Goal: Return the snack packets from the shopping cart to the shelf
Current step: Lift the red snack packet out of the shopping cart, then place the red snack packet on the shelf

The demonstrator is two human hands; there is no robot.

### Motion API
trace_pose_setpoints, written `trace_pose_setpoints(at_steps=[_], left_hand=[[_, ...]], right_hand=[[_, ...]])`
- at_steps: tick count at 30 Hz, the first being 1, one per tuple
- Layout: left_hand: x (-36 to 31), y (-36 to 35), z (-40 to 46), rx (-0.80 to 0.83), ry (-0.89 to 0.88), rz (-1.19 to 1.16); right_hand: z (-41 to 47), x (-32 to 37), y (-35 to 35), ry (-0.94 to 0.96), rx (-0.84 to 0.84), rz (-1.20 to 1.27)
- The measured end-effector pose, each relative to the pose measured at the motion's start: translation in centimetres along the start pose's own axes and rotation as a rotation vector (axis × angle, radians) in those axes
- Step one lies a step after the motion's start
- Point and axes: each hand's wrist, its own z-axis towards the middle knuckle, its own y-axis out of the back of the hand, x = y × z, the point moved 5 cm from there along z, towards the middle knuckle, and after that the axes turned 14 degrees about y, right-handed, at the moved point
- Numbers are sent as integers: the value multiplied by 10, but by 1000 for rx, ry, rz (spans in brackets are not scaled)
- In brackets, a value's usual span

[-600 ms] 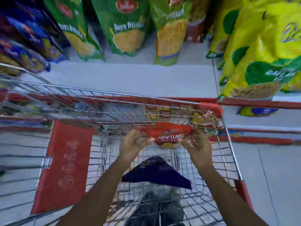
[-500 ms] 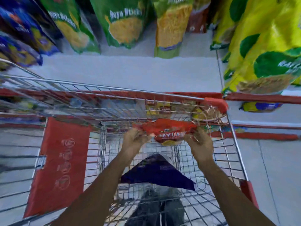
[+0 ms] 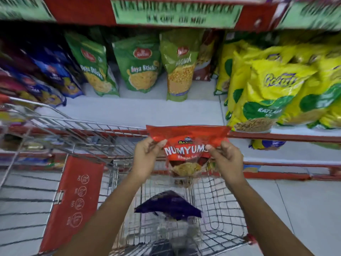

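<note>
A red snack packet (image 3: 186, 143) marked NUMYUMS hangs upright above the front end of the wire shopping cart (image 3: 219, 215). My left hand (image 3: 146, 157) pinches its upper left edge and my right hand (image 3: 226, 157) pinches its upper right edge. A dark purple packet (image 3: 168, 205) lies on the cart's floor below. The white shelf (image 3: 140, 109) lies just beyond the cart, with a bare strip in front of the standing packets.
Green packets (image 3: 142, 65) stand at the back of the shelf, blue ones (image 3: 53, 78) to the left, yellow ones (image 3: 273, 93) piled at the right. A red-edged upper shelf (image 3: 177, 13) overhangs. The cart's red child-seat flap (image 3: 73, 198) is at left. Lower shelves sit behind the cart.
Both hands have lifted the red packet out of the cart's far end to about shelf-edge height. The view has tilted up, showing the upper shelf.
</note>
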Motion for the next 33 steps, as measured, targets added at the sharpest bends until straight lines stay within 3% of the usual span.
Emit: trace_pose_setpoints(at_steps=[14, 21, 25, 33], left_hand=[[-288, -16, -55, -44, -583, -128], [-416, -30, -49, -90, -758, -112], [-458, -48, -21, -84, -767, -145], [-461, -71, 81, -161, -610, -155]], right_hand=[[122, 272, 37, 617, -45, -5], [194, 379, 44, 763, -122, 86], [243, 398, 47, 787, -176, 123], [330, 346, 40, 631, -240, 179]])
